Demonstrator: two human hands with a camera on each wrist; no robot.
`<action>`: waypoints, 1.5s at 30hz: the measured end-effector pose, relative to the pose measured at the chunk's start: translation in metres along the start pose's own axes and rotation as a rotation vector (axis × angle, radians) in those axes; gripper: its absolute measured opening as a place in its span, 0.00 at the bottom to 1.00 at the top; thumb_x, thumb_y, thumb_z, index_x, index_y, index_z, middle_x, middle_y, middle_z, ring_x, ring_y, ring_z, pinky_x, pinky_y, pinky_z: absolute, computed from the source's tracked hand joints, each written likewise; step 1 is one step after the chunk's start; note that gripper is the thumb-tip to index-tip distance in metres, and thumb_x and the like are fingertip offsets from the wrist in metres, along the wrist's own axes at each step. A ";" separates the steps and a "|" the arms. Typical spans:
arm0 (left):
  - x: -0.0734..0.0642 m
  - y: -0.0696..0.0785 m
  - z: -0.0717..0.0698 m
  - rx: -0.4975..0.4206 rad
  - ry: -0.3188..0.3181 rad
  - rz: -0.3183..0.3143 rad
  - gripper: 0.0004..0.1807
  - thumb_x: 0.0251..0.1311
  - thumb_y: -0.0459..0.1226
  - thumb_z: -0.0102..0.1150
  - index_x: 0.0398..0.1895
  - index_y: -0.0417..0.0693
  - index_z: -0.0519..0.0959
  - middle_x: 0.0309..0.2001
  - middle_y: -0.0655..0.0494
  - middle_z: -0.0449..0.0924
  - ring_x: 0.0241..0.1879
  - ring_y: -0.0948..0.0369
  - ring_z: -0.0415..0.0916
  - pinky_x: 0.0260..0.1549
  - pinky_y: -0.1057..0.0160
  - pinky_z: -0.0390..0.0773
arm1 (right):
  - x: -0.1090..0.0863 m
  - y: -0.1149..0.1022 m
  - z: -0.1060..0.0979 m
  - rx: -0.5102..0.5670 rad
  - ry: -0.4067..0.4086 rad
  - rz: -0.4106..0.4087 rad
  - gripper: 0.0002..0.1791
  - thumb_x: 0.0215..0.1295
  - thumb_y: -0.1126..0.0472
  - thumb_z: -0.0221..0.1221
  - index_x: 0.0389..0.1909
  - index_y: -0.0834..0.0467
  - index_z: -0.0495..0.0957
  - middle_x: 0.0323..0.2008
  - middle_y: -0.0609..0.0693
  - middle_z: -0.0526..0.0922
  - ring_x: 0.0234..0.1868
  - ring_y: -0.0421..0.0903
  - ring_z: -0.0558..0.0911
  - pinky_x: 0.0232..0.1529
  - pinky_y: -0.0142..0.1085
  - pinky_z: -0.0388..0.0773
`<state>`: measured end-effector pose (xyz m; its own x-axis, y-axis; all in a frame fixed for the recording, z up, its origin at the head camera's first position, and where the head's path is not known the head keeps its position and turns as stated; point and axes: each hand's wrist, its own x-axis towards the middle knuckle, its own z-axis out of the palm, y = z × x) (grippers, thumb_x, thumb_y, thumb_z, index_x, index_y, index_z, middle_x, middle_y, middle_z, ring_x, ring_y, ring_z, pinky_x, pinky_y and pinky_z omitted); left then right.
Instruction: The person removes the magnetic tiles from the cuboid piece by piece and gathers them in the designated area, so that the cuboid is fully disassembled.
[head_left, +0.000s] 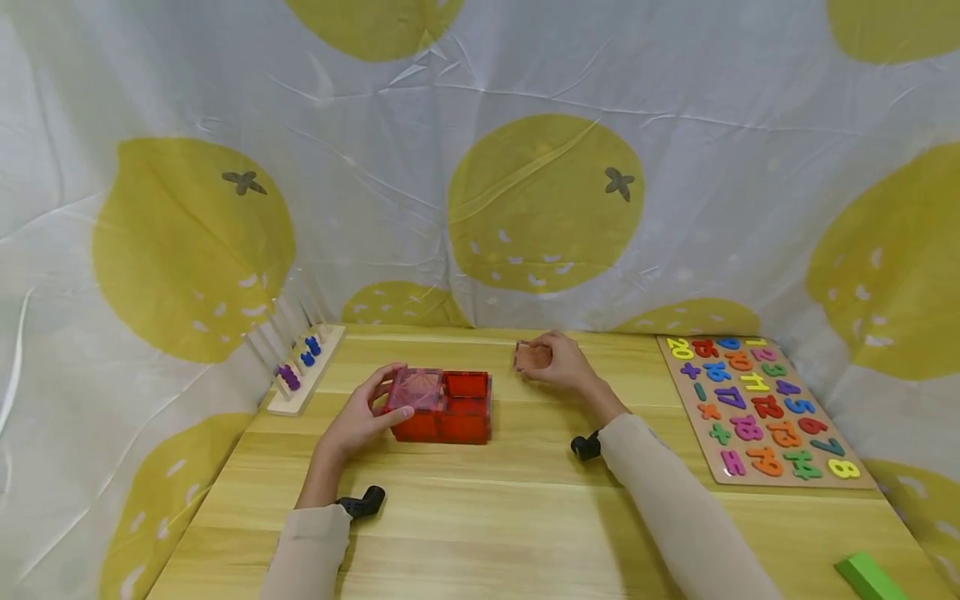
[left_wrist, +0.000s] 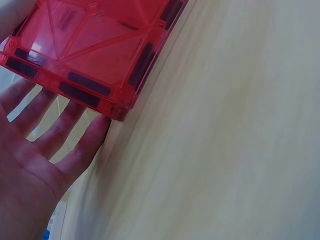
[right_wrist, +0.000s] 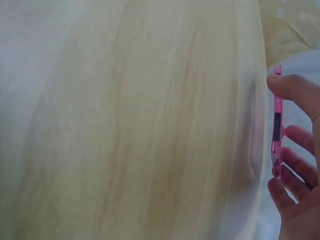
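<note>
Two mid-frame grips, best steady yet gentle: left hand (head_left: 366, 415) holds the red box (head_left: 459, 427), right hand (head_left: 566, 367) pinches the tile (head_left: 532, 357).

Left fingers (left_wrist: 59, 132) gripping, right fingers (right_wrist: 301, 138) pinching

Before me, a pale wood-grained table (head_left: 487, 533) stretches to a creased whitish cloth (head_left: 375, 133) that hangs along its far side and continues down my left and right. Large yellow fruits (head_left: 547, 208) are printed all over it. Soft light leaves faint shadows (head_left: 628, 525) on the table.
</note>
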<state>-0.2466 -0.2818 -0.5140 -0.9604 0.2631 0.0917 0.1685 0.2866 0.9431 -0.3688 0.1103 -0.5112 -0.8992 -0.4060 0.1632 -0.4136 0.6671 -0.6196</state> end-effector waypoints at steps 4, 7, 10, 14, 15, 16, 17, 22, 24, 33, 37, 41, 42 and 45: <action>-0.003 0.000 -0.001 -0.028 -0.004 0.006 0.42 0.64 0.37 0.69 0.79 0.49 0.60 0.74 0.42 0.64 0.72 0.39 0.63 0.57 0.67 0.80 | 0.002 -0.001 0.003 0.001 -0.032 0.025 0.32 0.57 0.51 0.76 0.60 0.60 0.81 0.59 0.58 0.79 0.60 0.59 0.78 0.64 0.53 0.76; -0.004 0.001 -0.002 -0.046 -0.006 0.009 0.43 0.64 0.36 0.69 0.79 0.47 0.59 0.74 0.42 0.63 0.72 0.39 0.62 0.56 0.68 0.80 | 0.003 0.000 0.005 0.012 -0.062 0.046 0.31 0.59 0.51 0.75 0.60 0.60 0.81 0.62 0.59 0.77 0.63 0.60 0.77 0.66 0.55 0.74; -0.003 0.001 -0.001 -0.053 -0.004 0.016 0.43 0.63 0.36 0.70 0.79 0.48 0.59 0.74 0.43 0.62 0.71 0.39 0.64 0.55 0.69 0.80 | 0.005 0.003 0.005 0.020 -0.093 0.061 0.30 0.61 0.52 0.74 0.61 0.60 0.80 0.65 0.60 0.76 0.65 0.61 0.76 0.68 0.54 0.73; -0.001 -0.002 0.001 -0.062 -0.001 0.039 0.42 0.63 0.35 0.69 0.79 0.48 0.60 0.74 0.43 0.63 0.69 0.40 0.66 0.55 0.69 0.80 | 0.005 0.004 0.003 0.028 -0.124 0.070 0.31 0.62 0.52 0.73 0.62 0.61 0.79 0.66 0.60 0.74 0.66 0.61 0.75 0.69 0.54 0.72; 0.000 -0.003 0.002 -0.067 0.000 0.043 0.42 0.63 0.35 0.69 0.79 0.48 0.60 0.74 0.43 0.63 0.69 0.41 0.66 0.55 0.70 0.80 | 0.005 0.004 0.002 0.032 -0.130 0.071 0.30 0.62 0.53 0.73 0.63 0.61 0.79 0.67 0.60 0.74 0.67 0.61 0.74 0.69 0.54 0.72; 0.000 -0.003 0.002 -0.070 0.001 0.048 0.42 0.63 0.35 0.69 0.79 0.48 0.60 0.73 0.42 0.64 0.69 0.41 0.66 0.55 0.70 0.80 | 0.004 0.004 0.001 0.036 -0.135 0.073 0.30 0.62 0.53 0.73 0.63 0.61 0.78 0.68 0.61 0.73 0.68 0.62 0.73 0.70 0.55 0.71; 0.000 -0.003 0.002 -0.073 0.001 0.055 0.42 0.64 0.35 0.69 0.79 0.47 0.60 0.73 0.42 0.65 0.69 0.41 0.66 0.55 0.70 0.80 | 0.003 0.005 0.000 0.035 -0.139 0.071 0.30 0.63 0.53 0.72 0.63 0.61 0.78 0.69 0.61 0.72 0.69 0.62 0.72 0.70 0.55 0.71; 0.000 -0.003 0.002 -0.092 0.006 0.067 0.42 0.63 0.34 0.69 0.79 0.48 0.61 0.72 0.41 0.67 0.70 0.40 0.66 0.55 0.70 0.81 | 0.000 0.005 -0.005 0.038 -0.141 0.052 0.31 0.64 0.54 0.71 0.65 0.61 0.77 0.73 0.64 0.66 0.71 0.65 0.70 0.69 0.57 0.71; 0.000 -0.004 0.002 -0.093 0.007 0.070 0.42 0.63 0.34 0.69 0.79 0.48 0.61 0.72 0.41 0.66 0.69 0.41 0.67 0.55 0.70 0.81 | -0.001 0.004 -0.008 0.037 -0.130 0.032 0.31 0.64 0.55 0.71 0.64 0.62 0.77 0.72 0.65 0.67 0.68 0.65 0.72 0.66 0.57 0.74; -0.002 -0.006 0.001 -0.096 0.018 0.065 0.42 0.64 0.34 0.69 0.79 0.47 0.61 0.73 0.41 0.66 0.69 0.42 0.68 0.55 0.68 0.82 | -0.011 -0.001 -0.022 -0.015 -0.076 -0.041 0.28 0.65 0.58 0.70 0.62 0.65 0.77 0.69 0.66 0.71 0.70 0.67 0.69 0.69 0.62 0.69; -0.003 -0.007 -0.003 -0.084 0.022 0.057 0.42 0.64 0.34 0.69 0.79 0.45 0.60 0.73 0.40 0.66 0.69 0.41 0.68 0.54 0.67 0.82 | -0.020 -0.003 -0.032 0.009 -0.060 -0.031 0.28 0.67 0.58 0.68 0.65 0.63 0.75 0.71 0.65 0.70 0.72 0.67 0.67 0.70 0.64 0.67; -0.004 -0.004 -0.005 -0.078 0.027 0.047 0.42 0.63 0.34 0.70 0.79 0.47 0.61 0.73 0.43 0.66 0.70 0.41 0.67 0.55 0.68 0.81 | -0.032 -0.005 -0.045 0.027 -0.044 -0.038 0.29 0.69 0.56 0.67 0.68 0.61 0.73 0.72 0.64 0.69 0.73 0.66 0.67 0.68 0.65 0.69; -0.004 -0.004 -0.004 -0.078 0.023 0.044 0.42 0.63 0.35 0.70 0.79 0.47 0.61 0.73 0.43 0.66 0.71 0.41 0.66 0.55 0.68 0.81 | -0.036 -0.005 -0.048 0.030 -0.041 -0.040 0.30 0.68 0.56 0.67 0.68 0.61 0.73 0.72 0.63 0.69 0.73 0.66 0.67 0.68 0.65 0.70; -0.005 -0.002 -0.002 -0.083 0.012 0.038 0.43 0.63 0.35 0.70 0.79 0.47 0.61 0.74 0.44 0.66 0.72 0.41 0.65 0.56 0.68 0.81 | -0.047 -0.007 -0.057 0.030 -0.034 -0.044 0.32 0.67 0.53 0.68 0.69 0.58 0.72 0.73 0.61 0.68 0.73 0.64 0.67 0.67 0.64 0.71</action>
<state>-0.2428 -0.2859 -0.5160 -0.9563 0.2611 0.1316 0.1868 0.1990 0.9620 -0.3316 0.1604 -0.4711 -0.8748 -0.4555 0.1650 -0.4475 0.6294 -0.6353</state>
